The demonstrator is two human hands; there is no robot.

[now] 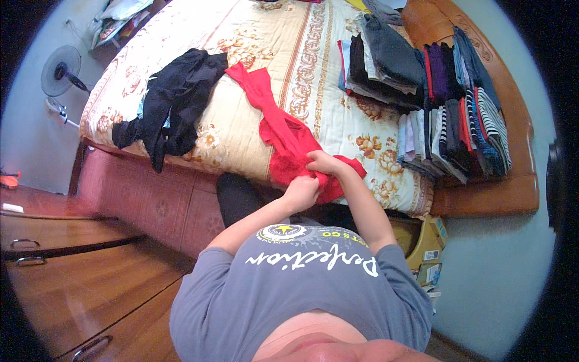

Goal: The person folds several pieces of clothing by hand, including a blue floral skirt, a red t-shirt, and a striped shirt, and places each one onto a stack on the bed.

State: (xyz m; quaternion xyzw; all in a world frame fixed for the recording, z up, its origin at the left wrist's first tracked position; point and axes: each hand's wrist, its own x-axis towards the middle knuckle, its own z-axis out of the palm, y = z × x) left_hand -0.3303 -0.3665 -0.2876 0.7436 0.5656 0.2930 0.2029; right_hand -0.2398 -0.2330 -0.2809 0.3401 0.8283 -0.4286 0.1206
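Note:
A red cloth garment point(282, 122) stretches across the edge of the bed. Its long narrow end lies away from me on the bedspread, and its wider bunched part is close to my body. My left hand point(304, 192) grips the near bunched part. Just beyond it and to the right, my right hand point(322, 163) holds the same garment, fingers closed into the cloth. Folds hide some of the fingertips. To the left of the red garment, a crumpled black garment point(181, 99) lies loose, with a bit of light blue showing beneath it.
Folded clothes stand in rows at the bed's right: a dark stack point(389, 59) and a striped and grey row point(452, 135). The wooden headboard point(488, 194) bounds that side. Wooden drawers point(90, 280) are at lower left; a fan point(61, 70) stands beyond the patterned bedspread point(289, 27).

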